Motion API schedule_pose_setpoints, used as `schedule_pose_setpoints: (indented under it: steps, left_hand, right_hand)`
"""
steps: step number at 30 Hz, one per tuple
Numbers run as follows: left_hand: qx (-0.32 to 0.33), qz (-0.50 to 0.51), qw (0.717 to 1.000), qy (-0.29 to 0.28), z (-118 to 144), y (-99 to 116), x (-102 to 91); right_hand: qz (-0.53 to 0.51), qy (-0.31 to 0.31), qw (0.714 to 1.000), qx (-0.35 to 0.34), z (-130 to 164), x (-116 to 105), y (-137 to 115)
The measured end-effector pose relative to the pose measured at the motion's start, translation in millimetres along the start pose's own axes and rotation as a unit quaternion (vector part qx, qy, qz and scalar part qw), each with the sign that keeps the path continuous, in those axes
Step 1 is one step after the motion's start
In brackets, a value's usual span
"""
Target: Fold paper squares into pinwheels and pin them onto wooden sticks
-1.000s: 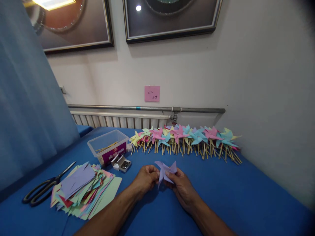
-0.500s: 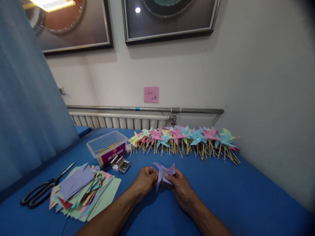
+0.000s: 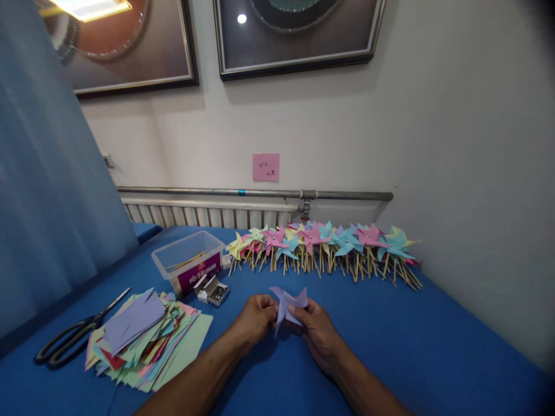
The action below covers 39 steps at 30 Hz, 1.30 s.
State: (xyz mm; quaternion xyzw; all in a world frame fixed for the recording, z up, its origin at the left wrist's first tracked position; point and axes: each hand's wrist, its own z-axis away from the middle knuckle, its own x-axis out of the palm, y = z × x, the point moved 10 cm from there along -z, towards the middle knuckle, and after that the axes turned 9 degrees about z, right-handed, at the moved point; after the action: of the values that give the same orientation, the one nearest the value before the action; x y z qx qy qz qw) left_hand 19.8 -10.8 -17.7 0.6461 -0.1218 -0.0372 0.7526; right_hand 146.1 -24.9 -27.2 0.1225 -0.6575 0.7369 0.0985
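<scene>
A purple paper pinwheel with folded blades is held up between my two hands, above the blue-covered table. My right hand grips it from the right, the thumb pressed over its middle. On the other side my left hand is closed, its fingertips pinched at the pinwheel's left edge; whether they also hold something small is hidden. No stick shows on this pinwheel. Just beyond my left hand stands a small open box of metal pins.
Finished pinwheels on sticks lie in a long row at the back. A clear plastic tub holds thin wooden sticks. On the left are a stack of cut coloured paper and black-handled scissors. A blue curtain hangs at the left.
Almost nothing differs. Both hands keep their grip on the purple pinwheel, and the whole view has shifted very slightly.
</scene>
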Motion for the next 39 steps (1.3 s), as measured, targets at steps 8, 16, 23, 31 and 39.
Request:
schedule_pose_setpoints:
  steps: [8,16,23,31,39]
  left_hand:
    - [-0.001,-0.001,1.0,-0.013,0,-2,4.1]
    - [0.001,0.013,1.0,-0.018,-2,-6,7.8]
    - [0.032,-0.055,0.998,-0.003,-2,1,-1.5]
    - [0.093,-0.264,0.96,-0.006,7,16,-1.0]
    - [0.075,-0.112,0.99,0.04,-9,1,-15.7]
  right_hand:
    - [0.004,0.006,1.0,-0.009,-2,-1,1]
    - [-0.002,0.014,1.0,-0.018,-2,-1,0]
    - [0.01,0.059,0.997,-0.042,-6,-16,-10]
    - [0.024,0.089,0.995,-0.048,-11,-32,-25]
    - [-0.004,0.114,0.993,-0.04,-9,-35,-16]
